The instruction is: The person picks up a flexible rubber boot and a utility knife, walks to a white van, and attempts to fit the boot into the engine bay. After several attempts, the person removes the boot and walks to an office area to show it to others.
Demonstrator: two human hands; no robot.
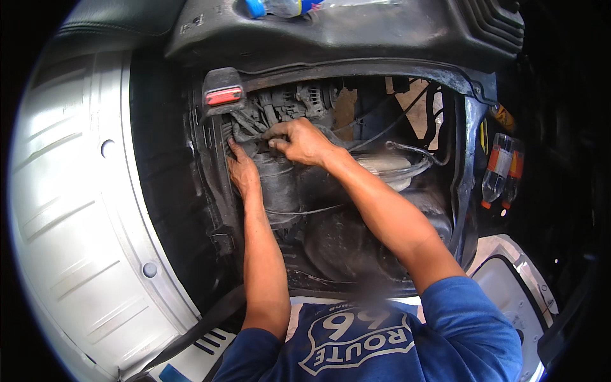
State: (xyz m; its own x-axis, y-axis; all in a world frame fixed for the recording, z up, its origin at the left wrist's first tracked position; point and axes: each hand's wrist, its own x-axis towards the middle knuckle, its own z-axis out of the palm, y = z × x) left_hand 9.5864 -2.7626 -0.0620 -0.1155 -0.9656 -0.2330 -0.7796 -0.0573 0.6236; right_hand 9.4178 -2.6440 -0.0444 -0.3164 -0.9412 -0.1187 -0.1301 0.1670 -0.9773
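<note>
My right hand is over the dirty engine in the opening, its fingers curled in a pinch among hoses and metal parts. What it pinches is too small and dark to make out. Lower and to the left, my left hand reaches along the opening's left edge. One of its fingers stretches up against the grimy parts there, while the others are partly hidden. Dark cables and fittings lie just beyond both hands. A seat belt buckle with a red button hangs over the opening's far left corner.
A black metal frame rims the opening. Clear tubing and a whitish container are right of the engine. Bottles with orange caps lie at the right; a blue-capped bottle rests on the far cover. A silver panel spans the left.
</note>
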